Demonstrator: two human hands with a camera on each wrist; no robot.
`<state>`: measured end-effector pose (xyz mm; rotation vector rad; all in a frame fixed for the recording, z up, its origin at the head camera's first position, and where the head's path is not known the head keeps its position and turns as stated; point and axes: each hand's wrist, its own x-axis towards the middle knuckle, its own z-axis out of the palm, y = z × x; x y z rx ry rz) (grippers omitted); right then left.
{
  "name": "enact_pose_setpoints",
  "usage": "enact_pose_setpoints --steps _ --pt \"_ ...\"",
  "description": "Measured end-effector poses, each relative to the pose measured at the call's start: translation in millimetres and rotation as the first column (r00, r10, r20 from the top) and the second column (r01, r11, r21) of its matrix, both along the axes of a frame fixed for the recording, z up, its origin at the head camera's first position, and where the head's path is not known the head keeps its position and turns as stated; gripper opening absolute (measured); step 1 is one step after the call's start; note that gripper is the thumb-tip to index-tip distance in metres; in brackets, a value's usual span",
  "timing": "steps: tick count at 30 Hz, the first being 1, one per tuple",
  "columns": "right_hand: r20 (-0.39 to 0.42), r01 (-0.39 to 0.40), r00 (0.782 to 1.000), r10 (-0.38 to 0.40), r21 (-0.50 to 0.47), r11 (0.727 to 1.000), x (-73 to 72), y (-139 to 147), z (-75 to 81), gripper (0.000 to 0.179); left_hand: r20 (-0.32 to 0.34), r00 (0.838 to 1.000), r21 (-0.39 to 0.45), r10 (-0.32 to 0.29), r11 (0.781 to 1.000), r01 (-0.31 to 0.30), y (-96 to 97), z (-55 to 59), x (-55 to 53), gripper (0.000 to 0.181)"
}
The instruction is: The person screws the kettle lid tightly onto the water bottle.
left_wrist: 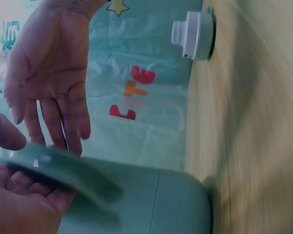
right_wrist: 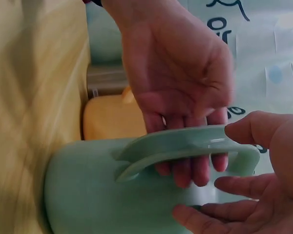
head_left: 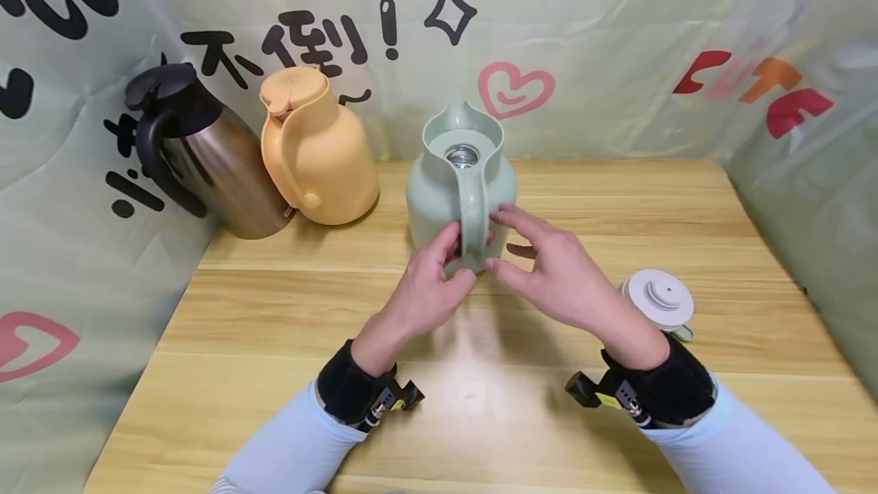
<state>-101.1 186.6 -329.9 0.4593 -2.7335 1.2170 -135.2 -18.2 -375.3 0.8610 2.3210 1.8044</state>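
A pale green jug (head_left: 459,189) stands open-topped in the middle of the wooden table, its handle (head_left: 473,212) facing me. My left hand (head_left: 428,280) has its fingers slipped through the handle gap and its thumb at the handle's foot, holding it loosely. The right wrist view shows those fingers (right_wrist: 185,170) behind the handle (right_wrist: 185,144). My right hand (head_left: 549,265) hovers at the handle's right side with relaxed fingers, its thumb (right_wrist: 254,131) touching the handle's top. The jug's white lid (head_left: 660,297) lies on the table to the right.
An orange jug (head_left: 318,151) and a brown steel jug (head_left: 206,155) with a black lid stand at the back left. A printed green cloth (head_left: 617,36) walls in the table (head_left: 274,341) at the back and both sides.
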Motion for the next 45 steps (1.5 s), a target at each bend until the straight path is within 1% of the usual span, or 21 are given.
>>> enact_pose_setpoints --steps 2,4,7,10,13,15,17,19,21,22,25,27,29,32,33,34,38,39,40,42,45 --pt "-0.011 -0.021 1.000 0.021 -0.012 1.000 1.7 -2.0 -2.6 0.058 0.003 1.000 0.018 -0.005 1.000 0.005 -1.0 0.8 0.9 0.048" --pt "-0.013 -0.021 1.000 0.020 -0.021 1.000 2.7 0.0 -5.3 0.057 0.023 1.000 0.047 -0.004 0.999 0.003 -1.5 1.0 0.7 0.041" --pt "-0.012 0.023 1.000 -0.023 0.000 1.000 3.6 8.8 -10.1 0.056 0.056 0.998 0.074 0.030 0.997 -0.034 -2.3 1.0 -0.1 0.031" --pt "0.012 0.080 0.997 -0.081 0.068 0.994 4.7 23.5 -15.5 0.058 0.068 0.995 0.085 0.075 0.993 -0.080 -3.6 0.9 -0.7 0.026" --pt "0.040 0.141 0.988 -0.150 0.173 0.975 5.4 43.2 -21.1 0.063 0.059 0.994 0.091 0.093 0.991 -0.099 -5.3 0.5 -1.0 0.024" --pt "0.071 0.174 0.978 -0.198 0.251 0.952 5.4 58.4 -24.6 0.070 0.054 0.993 0.086 0.101 0.991 -0.106 -6.5 -0.2 -1.1 0.022" --pt "0.099 0.197 0.965 -0.241 0.327 0.924 5.4 74.6 -28.1 0.079 0.056 0.993 0.086 0.107 0.990 -0.112 -7.4 -0.5 -1.1 0.021" --pt "0.144 0.203 0.949 -0.281 0.402 0.893 5.3 91.2 -31.4 0.091 0.064 0.991 0.087 0.115 0.989 -0.120 -8.5 -0.7 -0.8 0.020" --pt "0.202 0.200 0.924 -0.325 0.471 0.859 6.2 107.9 -34.7 0.106 0.074 0.990 0.090 0.117 0.988 -0.123 -9.6 -0.9 -0.4 0.019" --pt "0.236 0.191 0.908 -0.346 0.501 0.844 7.2 116.1 -36.1 0.113 0.078 0.990 0.093 0.115 0.988 -0.123 -10.1 -0.8 -0.2 0.019" --pt "0.334 0.155 0.852 -0.404 0.576 0.803 10.9 140.2 -41.4 0.131 0.089 0.990 0.097 0.112 0.988 -0.121 -11.9 -0.6 0.3 0.020" --pt "0.388 0.121 0.822 -0.418 0.597 0.793 13.4 153.3 -44.9 0.138 0.094 0.989 0.097 0.110 0.988 -0.119 -12.9 -0.1 0.6 0.020" --pt "0.439 0.078 0.800 -0.408 0.599 0.797 14.6 163.2 -48.8 0.140 0.098 0.989 0.099 0.110 0.988 -0.120 -13.8 0.2 0.9 0.020" --pt "0.484 0.037 0.789 -0.378 0.578 0.815 12.4 170.8 -53.6 0.134 0.097 0.989 0.103 0.110 0.987 -0.120 -14.7 0.6 0.8 0.019" --pt "0.484 0.035 0.793 -0.370 0.571 0.820 10.7 171.5 -54.9 0.131 0.097 0.989 0.107 0.109 0.987 -0.120 -15.0 0.6 0.8 0.019" --pt "0.469 0.038 0.805 -0.363 0.570 0.821 8.5 171.4 -56.6 0.127 0.097 0.989 0.111 0.107 0.987 -0.118 -15.3 0.5 0.7 0.019" --pt "0.333 0.121 0.874 -0.355 0.557 0.822 -3.5 162.6 -61.0 0.111 0.098 0.991 0.129 0.091 0.986 -0.103 -16.3 -0.7 1.0 0.017" --pt "0.300 0.134 0.890 -0.343 0.547 0.826 -7.3 159.0 -61.8 0.108 0.096 0.992 0.133 0.087 0.986 -0.099 -16.5 -1.2 1.2 0.017" --pt "0.279 0.138 0.902 -0.328 0.535 0.834 -11.2 154.8 -62.5 0.105 0.096 0.992 0.140 0.081 0.986 -0.094 -16.7 -1.7 1.6 0.016" --pt "0.266 0.125 0.919 -0.291 0.502 0.856 -19.2 145.8 -63.2 0.104 0.090 0.994 0.164 0.060 0.984 -0.074 -16.5 -2.3 2.5 0.015" --pt "0.252 0.079 0.943 -0.219 0.469 0.880 -30.9 133.3 -65.4 0.103 0.064 0.998 0.208 0.027 0.977 -0.040 -14.9 -2.1 4.6 0.012"
